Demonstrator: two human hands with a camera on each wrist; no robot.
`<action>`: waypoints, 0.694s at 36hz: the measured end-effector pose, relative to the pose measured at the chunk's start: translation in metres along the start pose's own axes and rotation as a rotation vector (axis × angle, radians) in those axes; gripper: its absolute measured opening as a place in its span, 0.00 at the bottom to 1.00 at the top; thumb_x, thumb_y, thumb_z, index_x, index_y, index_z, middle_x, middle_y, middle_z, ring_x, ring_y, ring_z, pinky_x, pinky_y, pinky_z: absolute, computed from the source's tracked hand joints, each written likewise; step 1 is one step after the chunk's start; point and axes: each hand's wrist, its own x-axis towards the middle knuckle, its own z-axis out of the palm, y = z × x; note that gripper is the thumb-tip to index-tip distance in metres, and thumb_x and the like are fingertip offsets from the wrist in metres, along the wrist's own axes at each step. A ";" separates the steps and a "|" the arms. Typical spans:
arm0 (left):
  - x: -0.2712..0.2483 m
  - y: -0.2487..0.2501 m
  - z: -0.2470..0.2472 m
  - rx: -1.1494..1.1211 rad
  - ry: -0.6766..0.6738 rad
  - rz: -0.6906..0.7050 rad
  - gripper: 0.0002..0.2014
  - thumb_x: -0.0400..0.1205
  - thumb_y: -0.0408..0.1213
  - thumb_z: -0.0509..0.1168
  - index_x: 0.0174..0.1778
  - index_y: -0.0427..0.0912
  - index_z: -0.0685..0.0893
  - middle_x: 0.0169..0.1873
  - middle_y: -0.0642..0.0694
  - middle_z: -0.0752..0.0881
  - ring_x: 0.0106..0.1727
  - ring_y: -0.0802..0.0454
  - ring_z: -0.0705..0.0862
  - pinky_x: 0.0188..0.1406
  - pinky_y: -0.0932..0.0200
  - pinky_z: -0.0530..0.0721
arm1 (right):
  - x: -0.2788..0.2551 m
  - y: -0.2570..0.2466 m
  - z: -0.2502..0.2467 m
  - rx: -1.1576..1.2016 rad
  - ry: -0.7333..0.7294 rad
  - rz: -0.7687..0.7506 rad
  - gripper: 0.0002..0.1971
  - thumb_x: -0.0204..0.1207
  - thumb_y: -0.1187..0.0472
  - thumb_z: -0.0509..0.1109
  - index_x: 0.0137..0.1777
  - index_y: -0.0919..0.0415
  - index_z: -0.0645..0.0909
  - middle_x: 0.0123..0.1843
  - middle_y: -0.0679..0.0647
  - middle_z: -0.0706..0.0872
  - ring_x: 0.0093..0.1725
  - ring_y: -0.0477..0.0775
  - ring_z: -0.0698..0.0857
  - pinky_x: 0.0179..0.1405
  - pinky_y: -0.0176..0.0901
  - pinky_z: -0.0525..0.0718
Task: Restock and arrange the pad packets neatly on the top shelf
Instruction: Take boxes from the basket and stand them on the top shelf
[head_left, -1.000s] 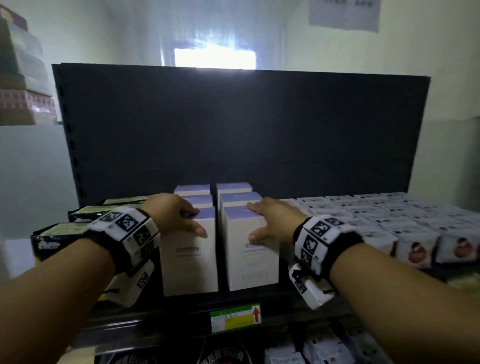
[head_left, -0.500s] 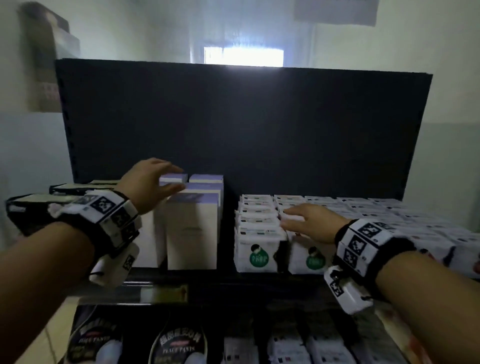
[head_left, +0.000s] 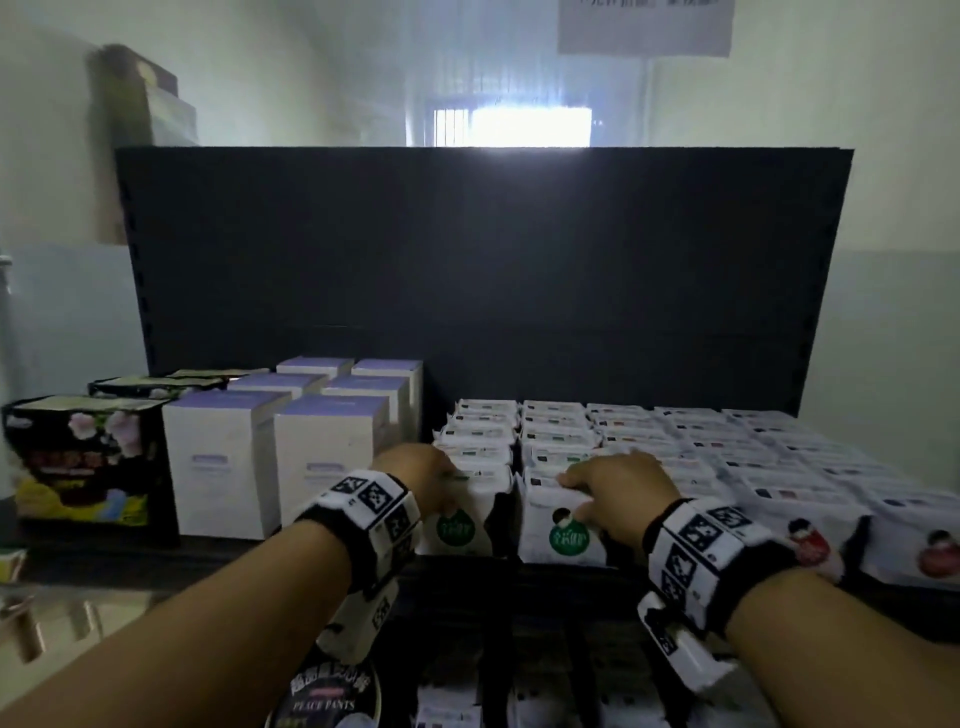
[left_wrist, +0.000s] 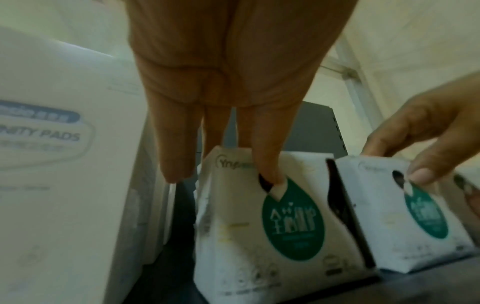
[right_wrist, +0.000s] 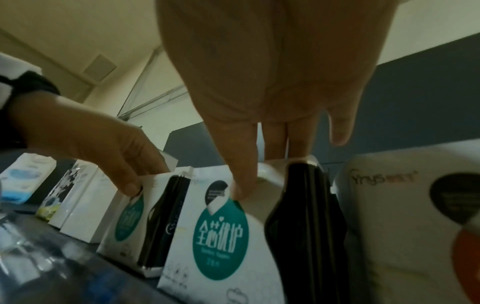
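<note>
My left hand (head_left: 421, 475) pinches the near left green-label packet (head_left: 457, 525) by its top; my right hand (head_left: 615, 491) pinches its neighbour packet (head_left: 563, 535) just right.

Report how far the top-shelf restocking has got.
Done: white maternity pad boxes stand in two rows, and pad packets fill rows to the right. In hand: left hand holds the front green-label packet of the leftmost row by its top; right hand holds the neighbouring green-label packet the same way. Left: squaring these two fronts. No loose stock shows.
</note>
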 end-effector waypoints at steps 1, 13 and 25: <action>0.002 0.000 0.000 0.011 -0.004 0.004 0.20 0.76 0.44 0.71 0.65 0.48 0.84 0.63 0.46 0.84 0.63 0.46 0.81 0.61 0.54 0.80 | 0.002 0.000 0.000 -0.022 -0.002 -0.002 0.23 0.76 0.52 0.71 0.72 0.41 0.75 0.68 0.45 0.83 0.69 0.53 0.79 0.82 0.57 0.50; 0.015 -0.001 0.006 0.069 -0.012 0.071 0.22 0.78 0.45 0.70 0.69 0.50 0.81 0.65 0.47 0.83 0.63 0.45 0.82 0.55 0.56 0.79 | 0.012 -0.014 -0.005 -0.137 0.007 0.035 0.18 0.73 0.64 0.69 0.59 0.46 0.76 0.46 0.48 0.84 0.54 0.56 0.83 0.80 0.61 0.55; 0.017 -0.005 0.014 0.082 0.036 0.123 0.18 0.80 0.41 0.67 0.66 0.45 0.82 0.64 0.43 0.83 0.63 0.42 0.81 0.57 0.51 0.79 | 0.004 -0.010 -0.026 0.260 -0.152 0.087 0.40 0.66 0.44 0.80 0.77 0.47 0.69 0.77 0.47 0.72 0.73 0.54 0.74 0.72 0.50 0.75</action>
